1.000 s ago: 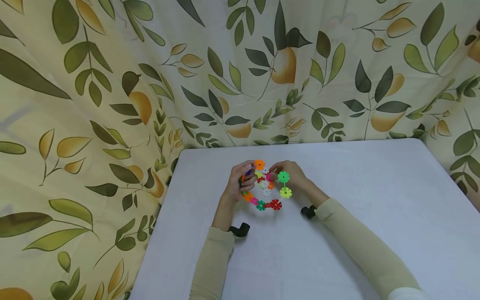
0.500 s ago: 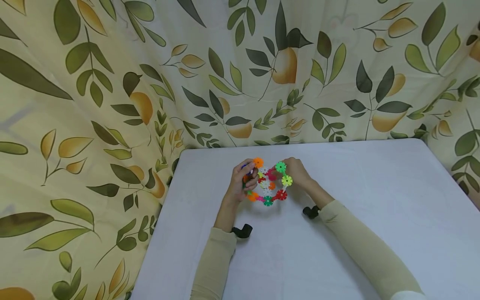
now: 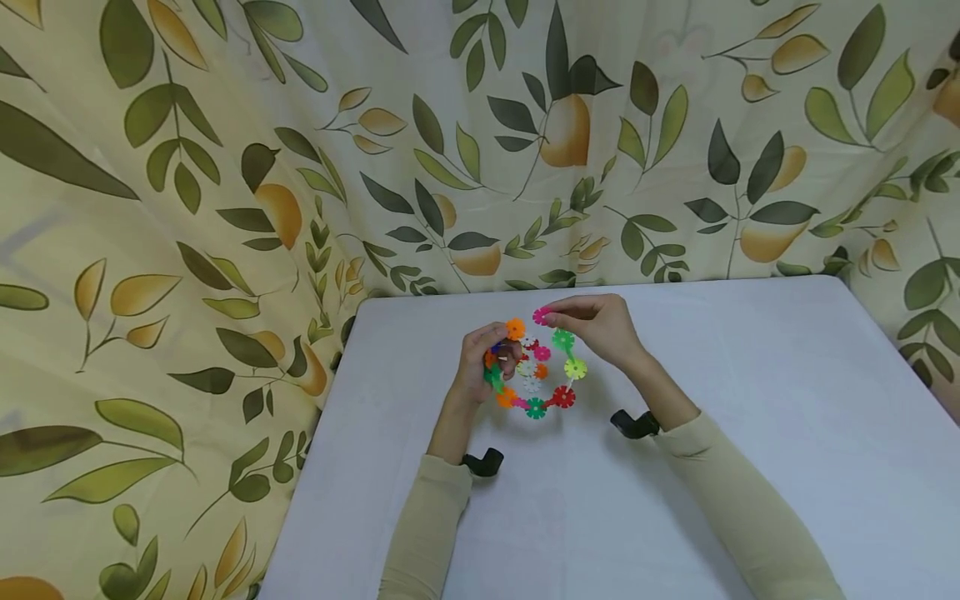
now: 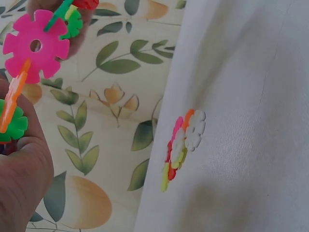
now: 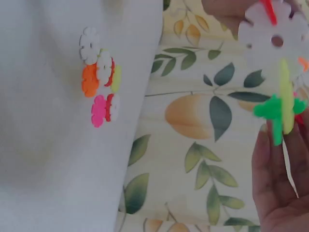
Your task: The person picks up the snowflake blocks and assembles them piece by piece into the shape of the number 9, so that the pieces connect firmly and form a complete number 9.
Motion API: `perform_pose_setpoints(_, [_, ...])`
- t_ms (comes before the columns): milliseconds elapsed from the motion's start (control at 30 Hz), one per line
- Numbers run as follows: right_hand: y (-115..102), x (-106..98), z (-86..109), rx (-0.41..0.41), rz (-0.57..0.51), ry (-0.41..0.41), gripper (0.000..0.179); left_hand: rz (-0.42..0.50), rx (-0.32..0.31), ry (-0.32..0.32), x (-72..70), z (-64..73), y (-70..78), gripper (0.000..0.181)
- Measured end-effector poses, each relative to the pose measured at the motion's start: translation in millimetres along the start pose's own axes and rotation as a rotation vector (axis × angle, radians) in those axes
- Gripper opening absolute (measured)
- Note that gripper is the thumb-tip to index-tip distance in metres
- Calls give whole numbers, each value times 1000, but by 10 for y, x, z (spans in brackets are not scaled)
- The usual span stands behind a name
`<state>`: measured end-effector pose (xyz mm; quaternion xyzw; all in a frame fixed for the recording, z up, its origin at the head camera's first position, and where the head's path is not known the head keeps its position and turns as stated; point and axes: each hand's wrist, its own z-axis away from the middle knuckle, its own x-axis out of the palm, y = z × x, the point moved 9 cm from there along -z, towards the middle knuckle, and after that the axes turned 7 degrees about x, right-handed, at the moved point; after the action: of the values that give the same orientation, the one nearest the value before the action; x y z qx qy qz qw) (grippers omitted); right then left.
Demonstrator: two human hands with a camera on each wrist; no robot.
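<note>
My left hand (image 3: 480,362) grips a curved chain of interlocking plastic flower discs (image 3: 564,396) in orange, green, red, yellow and other colours. The chain arcs round to the right, with a green disc (image 3: 562,339) at its upper right. Between the thumb and fingertips of my right hand (image 3: 606,329) is a pink flower disc (image 3: 542,316), just above that green disc. In the left wrist view, a pink disc (image 4: 53,46) joins orange and green ones beside the left hand. The right wrist view shows a yellow disc (image 5: 287,96) crossing a green one near the right fingers.
Several loose flower discs (image 3: 531,385) lie on the white table (image 3: 712,358) behind the chain; the left wrist view shows this pile (image 4: 194,130) near the table's edge. Black wrist cameras (image 3: 483,462) sit under both wrists. A leaf-patterned curtain (image 3: 480,150) hangs behind the table.
My right hand has risen from near the loose discs to the chain's upper right, and a pink disc now shows at its fingertips. The chain has shifted slightly right in my left hand.
</note>
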<state>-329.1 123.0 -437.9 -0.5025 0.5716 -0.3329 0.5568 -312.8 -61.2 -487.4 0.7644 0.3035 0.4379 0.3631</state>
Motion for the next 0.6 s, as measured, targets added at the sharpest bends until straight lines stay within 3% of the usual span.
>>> perform_pose_setpoints(300, [-531, 132, 275, -254, 84, 36, 14, -14, 54, 23, -10, -4, 52, 31])
perform_pose_setpoints(433, [-726, 151, 388, -357, 97, 79, 15, -23, 64, -10, 16, -7, 60, 27])
perform_pose_setpoints(600, [-812, 182, 436, -461, 114, 139, 19, -26, 46, -77, 80, -6, 44, 21])
